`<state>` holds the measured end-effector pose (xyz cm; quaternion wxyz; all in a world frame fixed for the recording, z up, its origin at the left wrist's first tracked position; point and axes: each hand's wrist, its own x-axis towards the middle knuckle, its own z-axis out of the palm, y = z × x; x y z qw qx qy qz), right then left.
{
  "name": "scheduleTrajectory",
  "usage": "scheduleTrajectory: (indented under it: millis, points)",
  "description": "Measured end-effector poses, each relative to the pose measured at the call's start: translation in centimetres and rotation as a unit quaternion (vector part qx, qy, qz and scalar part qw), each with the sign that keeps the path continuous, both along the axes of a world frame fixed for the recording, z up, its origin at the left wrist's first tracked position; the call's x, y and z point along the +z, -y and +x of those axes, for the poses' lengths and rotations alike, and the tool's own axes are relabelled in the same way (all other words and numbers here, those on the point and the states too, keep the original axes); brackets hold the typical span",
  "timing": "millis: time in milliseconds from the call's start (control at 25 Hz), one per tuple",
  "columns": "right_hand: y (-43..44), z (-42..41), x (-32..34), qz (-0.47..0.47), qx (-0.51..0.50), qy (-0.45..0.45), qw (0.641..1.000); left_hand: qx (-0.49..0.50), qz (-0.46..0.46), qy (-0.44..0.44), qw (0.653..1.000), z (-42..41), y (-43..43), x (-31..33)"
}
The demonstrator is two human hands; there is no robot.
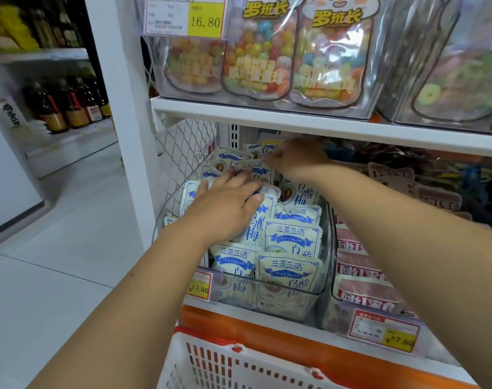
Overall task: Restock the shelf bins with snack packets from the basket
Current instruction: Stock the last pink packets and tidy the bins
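Note:
A clear plastic shelf bin (303, 293) holds several white and blue snack packets (291, 240), stacked in rows. My left hand (225, 209) lies flat, fingers spread, pressing on the packets in the middle of the bin. My right hand (294, 161) reaches to the back of the bin, its fingers pinched on the top edge of a white and blue packet (250, 167) there. The white basket (211, 363) with red trim sits at the bottom, below the shelf; I cannot see any contents in the part that shows.
A neighbouring bin of pink and red packets (360, 287) stands to the right. The shelf above (295, 119) carries clear bins of colourful candy bags (256, 60). Yellow price tags (200, 286) hang on the bin fronts. A wire mesh side panel (183, 153) bounds the left. Bottles (68, 105) stand on far-left shelving.

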<state>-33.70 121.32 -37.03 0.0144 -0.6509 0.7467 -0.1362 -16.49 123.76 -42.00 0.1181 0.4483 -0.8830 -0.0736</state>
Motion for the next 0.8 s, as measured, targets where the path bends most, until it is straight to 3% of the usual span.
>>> scheduleTrajectory:
  millis: [240,400,480,560,640,720,800]
  points:
    - [2.4,-1.7,-2.0,0.02,-0.073,-0.032,0.997,0.012,0.033,0.032,0.999,-0.2,1.3,0.2]
    - [1.9,-0.8,-1.3,-0.041,0.011,-0.089,0.995,0.016,0.024,0.009,1.0,-0.3,1.5,0.0]
    - [1.6,0.2,-1.6,0.036,0.048,-0.101,0.993,0.032,0.015,0.014,0.999,-0.2,1.7,0.1]
    - [1.5,0.2,-2.7,0.124,0.021,-0.091,0.988,0.039,0.018,0.029,0.999,-0.1,1.9,0.0]
    - [1.2,-0.3,-3.2,0.151,-0.007,-0.09,0.984,0.043,0.026,0.035,0.998,-0.1,2.1,-0.1]
    - [0.9,-0.4,-2.9,0.137,-0.008,-0.101,0.985,0.041,0.031,0.031,0.998,-0.2,1.8,0.0]
    - [1.0,0.2,-2.3,0.065,0.026,-0.106,0.992,0.029,0.023,0.021,0.999,0.1,1.2,0.5]
